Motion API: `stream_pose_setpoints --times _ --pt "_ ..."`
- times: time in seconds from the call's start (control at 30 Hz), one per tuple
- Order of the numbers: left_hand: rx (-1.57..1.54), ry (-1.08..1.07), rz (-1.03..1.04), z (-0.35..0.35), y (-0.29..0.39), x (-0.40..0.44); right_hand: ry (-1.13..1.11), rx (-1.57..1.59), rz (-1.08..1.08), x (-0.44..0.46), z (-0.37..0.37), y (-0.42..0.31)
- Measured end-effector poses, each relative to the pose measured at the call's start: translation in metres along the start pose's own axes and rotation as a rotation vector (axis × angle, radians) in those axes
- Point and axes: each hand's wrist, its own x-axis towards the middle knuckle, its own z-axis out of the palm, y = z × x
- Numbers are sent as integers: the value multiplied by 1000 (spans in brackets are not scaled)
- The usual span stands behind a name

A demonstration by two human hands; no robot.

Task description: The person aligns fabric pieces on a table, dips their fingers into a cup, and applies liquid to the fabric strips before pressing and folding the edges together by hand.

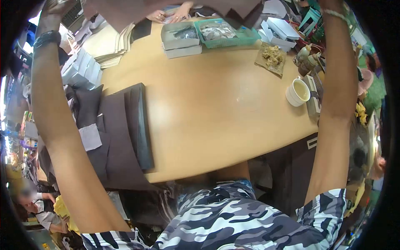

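Both my arms are raised and stretched forward along the two sides of the view. My left hand point(53, 16) is at the top left corner, partly cut off, with its fingers not clearly visible. My right arm runs up to the top right edge, where a pale band circles the wrist; the hand itself is out of view. Between the arms, a dark brown sheet of material point(179, 7) with jagged lower edges hangs across the top. What holds it cannot be made out. Folded dark brown pieces point(114, 137) lie on the left of the wooden table point(200, 112).
Along the far side stand a grey-white box point(183, 51) and a green basket point(246, 41) of small pieces. A white cup point(297, 92), bottles point(307, 64) and a packet of yellowish scraps point(271, 58) are at right. Another person's hands point(168, 16) show across the table.
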Motion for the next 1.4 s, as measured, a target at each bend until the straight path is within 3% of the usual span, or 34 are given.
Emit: stream_pose_setpoints --times 0.13,0.2,0.27,0.3,0.33,0.4,0.47,0.53,0.57,0.67,0.7,0.77,0.87,0.97,1.07,1.13,1.2,1.27,1.4 --pt "-117 -82 -141 8 -31 -60 33 34 31 -19 -22 3" --pt "-246 -165 -333 14 -75 -113 14 68 118 -38 -32 28" --pt "-419 -380 -573 15 -132 -174 -57 141 234 -66 -44 83" --pt "-312 -20 -613 68 -134 -221 -108 219 275 -81 -47 124" --pt "-242 3 -643 83 -149 -249 -157 294 321 -97 -49 165" --pt "-250 -13 -759 71 -214 -290 -149 251 373 -139 -36 178" --pt "-200 72 -938 116 -205 -335 -122 270 606 -172 -28 178" --pt "80 257 -862 161 -163 -364 -138 32 617 -190 -29 178" --pt "228 159 -960 155 -167 -372 -143 -86 618 -199 -29 180" --pt "354 62 -729 171 -161 -410 -167 -141 514 -225 -33 194" --pt "414 -30 -493 163 -184 -423 -141 -205 436 -223 -33 198" --pt "500 -39 -487 166 -183 -420 -93 -335 275 -215 -35 201" --pt "62 57 -584 182 -149 -412 -98 51 498 -190 -48 165" --pt "-267 124 -745 189 -111 -418 -155 -267 346 -186 -65 163" --pt "-209 157 -856 180 -122 -444 -207 -1014 24 -200 -50 139" --pt "-295 240 -913 191 -121 -452 -107 -952 -326 -211 -17 121" --pt "-392 283 -932 197 -122 -454 -377 -194 140 -223 24 78" --pt "-399 253 -904 205 -109 -444 -508 222 260 -224 66 62" --pt "-474 195 -818 201 -85 -425 -754 522 756 -194 138 44"
